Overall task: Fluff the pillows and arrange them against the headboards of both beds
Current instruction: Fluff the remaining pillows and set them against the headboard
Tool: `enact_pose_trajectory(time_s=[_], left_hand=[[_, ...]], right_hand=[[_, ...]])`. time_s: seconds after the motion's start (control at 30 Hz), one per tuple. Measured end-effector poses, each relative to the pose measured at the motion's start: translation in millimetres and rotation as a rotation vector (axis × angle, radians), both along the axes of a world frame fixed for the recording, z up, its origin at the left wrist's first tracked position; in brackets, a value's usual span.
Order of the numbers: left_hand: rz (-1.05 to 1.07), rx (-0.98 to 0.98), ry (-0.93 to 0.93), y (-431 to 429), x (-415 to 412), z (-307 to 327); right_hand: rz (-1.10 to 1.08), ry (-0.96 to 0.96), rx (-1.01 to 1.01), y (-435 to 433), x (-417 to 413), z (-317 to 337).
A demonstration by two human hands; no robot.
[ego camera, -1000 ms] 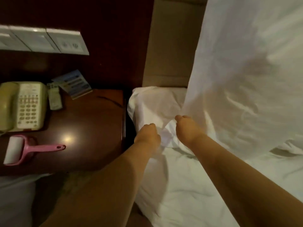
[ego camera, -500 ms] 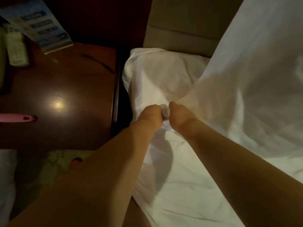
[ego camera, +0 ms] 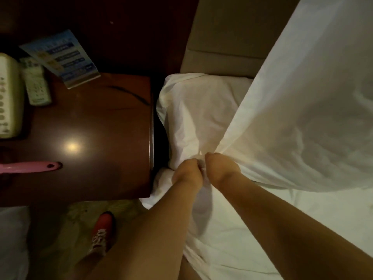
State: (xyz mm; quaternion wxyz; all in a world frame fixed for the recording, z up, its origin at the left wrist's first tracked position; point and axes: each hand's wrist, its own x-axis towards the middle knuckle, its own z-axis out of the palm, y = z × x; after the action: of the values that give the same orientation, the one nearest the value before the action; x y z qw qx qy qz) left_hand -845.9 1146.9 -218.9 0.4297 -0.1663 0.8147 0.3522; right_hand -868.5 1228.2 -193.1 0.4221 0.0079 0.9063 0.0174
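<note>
A large white pillow (ego camera: 302, 108) stands tilted up on the right, its lower corner gathered between my hands. My right hand (ego camera: 222, 170) grips that corner, and my left hand (ego camera: 187, 172) grips white fabric right beside it; the two hands nearly touch. Behind them a second white pillow (ego camera: 191, 110) lies flat at the bed's top left corner, against the tan padded headboard (ego camera: 226, 37). The white bed sheet (ego camera: 232, 229) spreads under my forearms.
A dark wooden nightstand (ego camera: 96, 158) stands left of the bed, carrying a cream telephone (ego camera: 8, 93), a remote control (ego camera: 36, 85), a blue leaflet (ego camera: 62, 57) and a pink lint roller handle (ego camera: 30, 166). My red shoe (ego camera: 101, 229) is on the floor below. Another bed's white edge (ego camera: 12, 239) shows at lower left.
My hands have come together on the pillow corner and stayed clenched. The view dipped lower, bringing the floor and my shoe into sight, and the upright pillow leans further right.
</note>
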Motion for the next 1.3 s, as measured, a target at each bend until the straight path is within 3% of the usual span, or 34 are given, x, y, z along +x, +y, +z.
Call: enact_pose_trajectory(time_s=[0.2, 0.37, 0.63, 0.93, 1.13, 1.3], left_hand=[[-0.08, 0.04, 0.126, -32.4, 18.9, 27.0], [-0.222, 0.089, 0.297, -86.4, 55.1, 107.1], [-0.426, -0.034, 0.648, -116.2, 91.2, 213.4], [-0.728, 0.019, 0.89, -37.5, 151.8, 277.4], [-0.888, -0.031, 0.884, 39.7, 176.7, 282.9], [-0.933, -0.114, 0.905, 117.9, 191.9, 282.5]], right_hand=[[-0.116, 0.11, -0.018, -14.6, 29.3, 52.4], [-0.336, 0.299, -0.077, -70.8, 81.7, 116.0], [-0.482, 0.653, -0.133, -115.7, 155.4, 224.5], [-0.759, 0.879, -0.017, -39.9, 243.8, 275.8], [-1.003, 0.869, -0.011, 58.0, 289.4, 269.1], [-1.021, 0.85, -0.059, 140.2, 309.2, 258.5]])
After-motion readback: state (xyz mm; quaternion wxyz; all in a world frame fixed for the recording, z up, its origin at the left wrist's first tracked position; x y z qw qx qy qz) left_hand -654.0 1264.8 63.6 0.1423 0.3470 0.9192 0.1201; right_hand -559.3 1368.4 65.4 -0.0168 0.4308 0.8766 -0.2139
